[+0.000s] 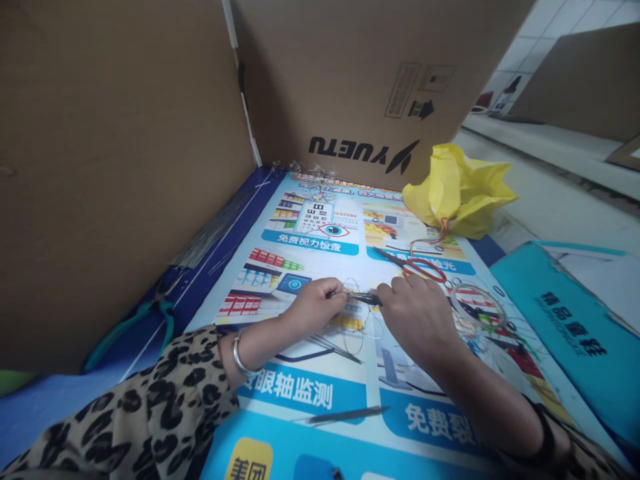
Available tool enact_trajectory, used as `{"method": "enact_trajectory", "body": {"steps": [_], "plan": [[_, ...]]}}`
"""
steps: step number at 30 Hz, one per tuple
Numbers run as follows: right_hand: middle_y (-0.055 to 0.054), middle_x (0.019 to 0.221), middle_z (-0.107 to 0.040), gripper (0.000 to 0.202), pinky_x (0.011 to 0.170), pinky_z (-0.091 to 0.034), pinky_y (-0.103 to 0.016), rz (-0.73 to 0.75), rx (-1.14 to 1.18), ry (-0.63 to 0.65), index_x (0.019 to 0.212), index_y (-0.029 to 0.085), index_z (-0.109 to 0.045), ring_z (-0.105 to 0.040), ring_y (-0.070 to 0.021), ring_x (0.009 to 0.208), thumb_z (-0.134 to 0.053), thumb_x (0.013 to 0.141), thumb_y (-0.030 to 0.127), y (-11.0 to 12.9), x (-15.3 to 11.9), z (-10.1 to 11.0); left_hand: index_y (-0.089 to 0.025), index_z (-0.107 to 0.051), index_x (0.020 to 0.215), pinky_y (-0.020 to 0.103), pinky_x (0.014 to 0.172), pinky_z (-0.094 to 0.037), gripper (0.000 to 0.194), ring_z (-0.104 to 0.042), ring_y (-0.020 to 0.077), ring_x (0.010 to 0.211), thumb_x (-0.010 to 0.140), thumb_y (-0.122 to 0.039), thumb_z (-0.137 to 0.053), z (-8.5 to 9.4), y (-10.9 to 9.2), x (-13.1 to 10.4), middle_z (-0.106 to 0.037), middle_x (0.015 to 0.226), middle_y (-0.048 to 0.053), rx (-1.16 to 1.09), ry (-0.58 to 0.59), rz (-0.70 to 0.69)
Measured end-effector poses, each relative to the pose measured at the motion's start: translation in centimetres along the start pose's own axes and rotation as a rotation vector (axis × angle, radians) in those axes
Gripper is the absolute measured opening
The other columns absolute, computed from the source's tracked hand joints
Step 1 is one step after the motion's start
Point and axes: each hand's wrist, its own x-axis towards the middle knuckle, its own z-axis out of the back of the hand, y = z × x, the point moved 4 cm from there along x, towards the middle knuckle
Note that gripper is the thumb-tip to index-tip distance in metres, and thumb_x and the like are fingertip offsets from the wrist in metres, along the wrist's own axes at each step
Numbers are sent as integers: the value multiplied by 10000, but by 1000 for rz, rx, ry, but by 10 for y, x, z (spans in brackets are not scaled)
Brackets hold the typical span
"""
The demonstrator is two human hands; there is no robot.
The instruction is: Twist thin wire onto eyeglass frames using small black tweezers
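Note:
My left hand (320, 301) is closed in a pinch on a thin wire (354, 339), which loops loosely below the fingers. My right hand (420, 320) is wrapped around a dark, narrow-nosed tool that looks like pliers (367, 298). Its tip points left and meets the wire at my left fingertips; its handles are hidden in the palm. Under the hands lies a small bundle of thin dark rods (336, 348), and nearer to me a second bundle (347, 415). Red-handled scissors (425, 268) rest just beyond my right hand.
Tall cardboard panels (125, 133) enclose the left and back of the poster-covered table (320, 443). Teal-handled pliers (131, 327) lie at left. A yellow paper shape (457, 190) with coloured cords stands back right, near a coil (479, 305) and a blue shoebox (560, 327).

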Motion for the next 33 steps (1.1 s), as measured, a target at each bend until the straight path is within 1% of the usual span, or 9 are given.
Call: {"method": "enact_trajectory", "body": {"steps": [9,12,17,22,26,33], "plan": [[-68,660,-583,185,583,-154,-318,-2,14,40,720,177,-608,-458,-190,659,-444,791,129,0,0,-4,-165,-462,602,202,505,-301,161,-393,79,515,732,-259,-461,0,0,1,-453,537,-38,-12,39,18],[-70,657,-584,188,581,-155,-317,0,19,47,715,173,-610,-457,-186,653,-443,792,130,0,0,-3,-165,-454,599,200,500,-300,162,-387,75,509,732,-258,-464,0,-1,0,-446,539,-39,-20,35,21],[-66,661,-580,179,597,-166,-319,9,11,23,698,179,-600,-452,-195,671,-450,785,133,-2,1,0,-170,-426,605,193,483,-295,163,-378,71,489,731,-264,-470,0,1,0,-451,532,-43,-27,39,31],[-62,665,-576,163,606,-168,-317,9,9,-14,693,180,-593,-439,-192,681,-463,785,148,-2,1,2,-163,-445,612,191,502,-302,158,-393,74,514,730,-264,-470,1,1,1,-466,542,-42,-27,43,8],[-62,674,-574,151,610,-170,-318,9,6,-32,696,181,-593,-437,-191,692,-474,787,161,-1,1,3,-162,-453,613,194,509,-308,158,-392,75,516,732,-265,-469,0,1,1,-466,543,-42,-31,51,14],[-60,671,-575,162,610,-169,-325,17,4,-6,700,183,-592,-445,-194,687,-462,791,150,-1,1,1,-158,-486,637,201,520,-306,144,-402,78,531,743,-250,-457,1,1,0,-466,556,-37,14,62,-2]]}}
